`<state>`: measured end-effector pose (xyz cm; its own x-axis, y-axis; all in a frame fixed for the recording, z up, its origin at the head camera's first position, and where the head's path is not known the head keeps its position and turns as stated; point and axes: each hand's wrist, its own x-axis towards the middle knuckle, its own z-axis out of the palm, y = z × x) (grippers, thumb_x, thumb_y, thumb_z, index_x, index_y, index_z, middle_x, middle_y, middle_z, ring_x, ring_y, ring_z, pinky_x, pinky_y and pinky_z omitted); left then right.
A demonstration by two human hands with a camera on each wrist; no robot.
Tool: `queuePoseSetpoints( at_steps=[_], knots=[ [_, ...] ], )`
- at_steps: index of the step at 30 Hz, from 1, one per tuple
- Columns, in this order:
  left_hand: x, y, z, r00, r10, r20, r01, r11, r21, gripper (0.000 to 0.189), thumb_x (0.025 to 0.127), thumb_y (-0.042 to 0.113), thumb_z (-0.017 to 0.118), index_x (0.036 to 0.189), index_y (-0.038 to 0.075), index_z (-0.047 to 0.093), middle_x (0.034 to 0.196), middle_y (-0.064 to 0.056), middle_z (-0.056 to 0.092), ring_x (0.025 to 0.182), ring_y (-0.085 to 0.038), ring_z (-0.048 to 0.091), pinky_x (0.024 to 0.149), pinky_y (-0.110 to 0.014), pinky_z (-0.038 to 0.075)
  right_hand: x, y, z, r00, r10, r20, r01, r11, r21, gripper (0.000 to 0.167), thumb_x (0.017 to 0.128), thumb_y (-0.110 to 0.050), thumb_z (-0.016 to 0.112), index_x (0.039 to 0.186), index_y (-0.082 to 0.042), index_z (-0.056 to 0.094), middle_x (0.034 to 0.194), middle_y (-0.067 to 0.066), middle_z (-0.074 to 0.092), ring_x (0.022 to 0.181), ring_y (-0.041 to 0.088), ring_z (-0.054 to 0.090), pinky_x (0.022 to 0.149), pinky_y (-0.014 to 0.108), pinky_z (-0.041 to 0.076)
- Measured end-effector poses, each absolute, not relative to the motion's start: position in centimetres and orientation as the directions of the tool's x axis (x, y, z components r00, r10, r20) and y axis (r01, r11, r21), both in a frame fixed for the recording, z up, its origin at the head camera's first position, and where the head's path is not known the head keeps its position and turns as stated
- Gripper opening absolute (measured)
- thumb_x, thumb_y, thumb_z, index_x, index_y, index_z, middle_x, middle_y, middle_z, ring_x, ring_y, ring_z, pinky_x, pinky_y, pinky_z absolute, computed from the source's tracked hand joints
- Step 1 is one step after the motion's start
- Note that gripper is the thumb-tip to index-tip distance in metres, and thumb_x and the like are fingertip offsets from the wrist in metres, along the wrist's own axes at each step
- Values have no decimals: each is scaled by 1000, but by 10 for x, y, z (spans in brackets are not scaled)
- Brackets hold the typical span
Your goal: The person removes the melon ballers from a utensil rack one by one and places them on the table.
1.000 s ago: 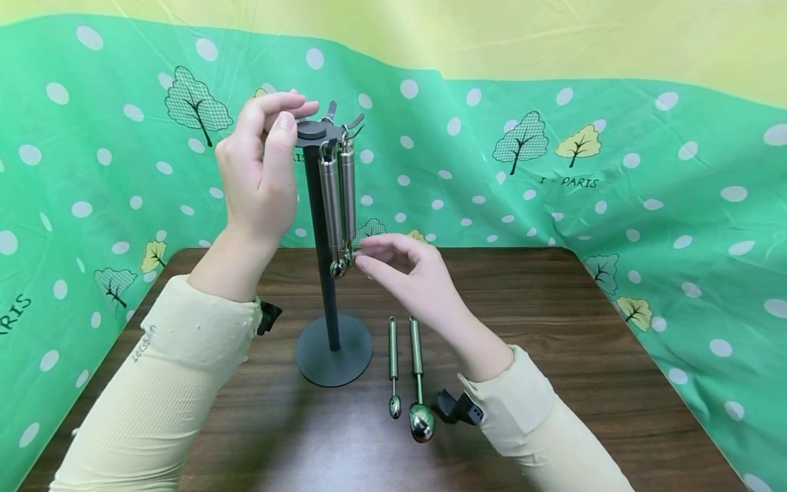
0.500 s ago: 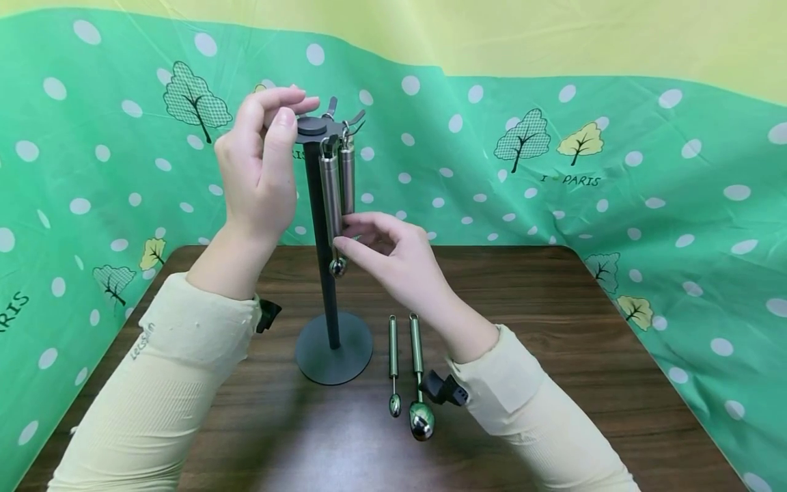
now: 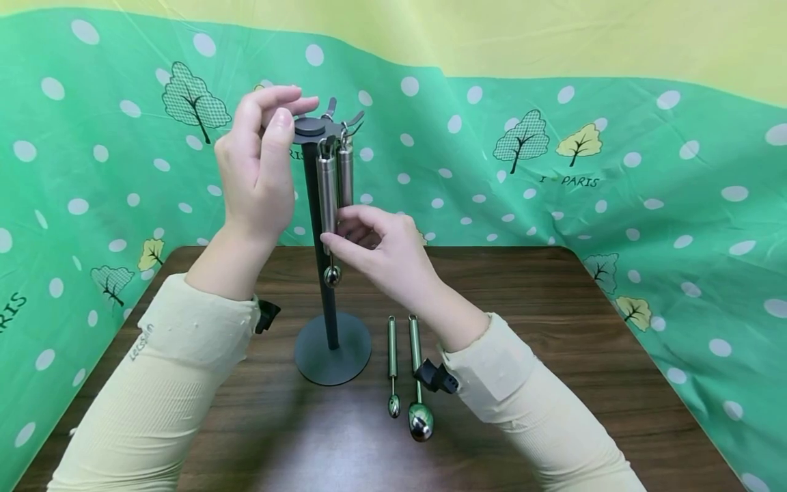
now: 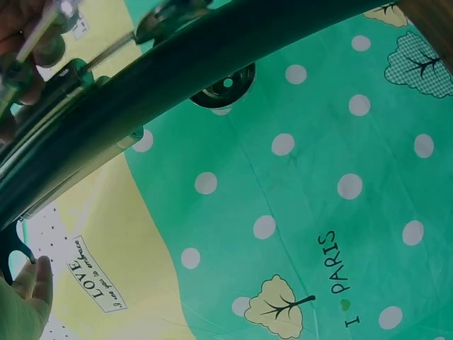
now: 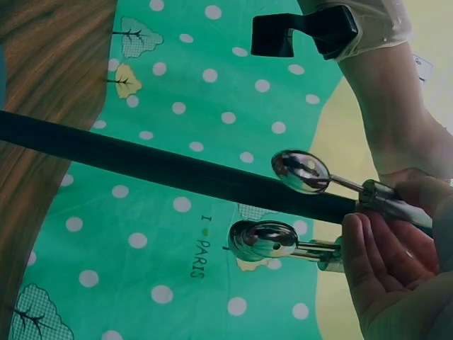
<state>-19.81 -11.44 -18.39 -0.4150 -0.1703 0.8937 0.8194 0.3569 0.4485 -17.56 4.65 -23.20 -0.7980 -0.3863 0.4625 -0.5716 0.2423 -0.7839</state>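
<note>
Before green cloth (image 3: 467, 130), the right hand (image 3: 393, 256) pinches a spoon (image 3: 328, 210) hung on the stand (image 3: 313, 191); the left hand (image 3: 255, 164) is at the stand's top (image 3: 309, 127), its grip unclear. Likely stiff, slick metal, best held by the handle (image 3: 328, 188).

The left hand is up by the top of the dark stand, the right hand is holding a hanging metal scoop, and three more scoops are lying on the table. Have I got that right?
Not quite: the head view shows two scoops lying on the table, a small scoop and a large scoop, not three. The rest is right.
</note>
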Motion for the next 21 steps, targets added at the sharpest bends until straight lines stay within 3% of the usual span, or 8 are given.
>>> queuePoseSetpoints(
  at_steps=[5, 8, 12, 15, 21],
  knots=[
    [-199, -115, -184, -412, -164, 896, 820, 362, 443, 41, 93, 20, 38, 114, -5, 63, 108, -18, 74, 59, 2, 41, 107, -26, 42, -174, 47, -232, -781, -397, 482, -593, 230, -771, 19, 87, -16, 73, 103, -5, 72, 85, 5, 72, 68, 13, 64, 67, 29, 57],
    [-199, -116, -184, -411, -162, 897, 823, 356, 442, 41, 93, 19, 38, 113, -5, 63, 109, -18, 74, 62, 2, 44, 110, -26, 39, -174, 48, -231, -770, -390, 506, -609, 211, -765, 18, 87, -15, 73, 101, -5, 72, 85, 5, 72, 69, 12, 64, 68, 29, 57],
    [-200, -117, -184, -424, -163, 891, 817, 356, 454, 41, 93, 21, 37, 114, -3, 63, 110, -15, 74, 60, 2, 42, 86, -17, 42, -171, 49, -229, -755, -386, 530, -624, 177, -761, 17, 87, -13, 73, 101, -4, 72, 86, 5, 72, 71, 12, 64, 69, 29, 57],
    [-201, -118, -185, -437, -171, 883, 807, 358, 469, 42, 93, 22, 36, 115, -1, 64, 110, -12, 75, 57, 2, 39, 67, -19, 29, -167, 51, -227, -748, -388, 539, -631, 162, -759, 18, 86, -13, 74, 102, -4, 73, 85, 5, 72, 71, 12, 64, 69, 29, 57],
    [-202, -119, -185, -448, -176, 877, 797, 365, 481, 42, 94, 22, 35, 116, 1, 64, 111, -10, 75, 49, 0, 34, 64, -20, 26, -161, 56, -223, -733, -370, 571, -651, 141, -745, 19, 84, -10, 75, 101, -3, 73, 84, 7, 71, 71, 13, 64, 70, 29, 56]
  ],
)
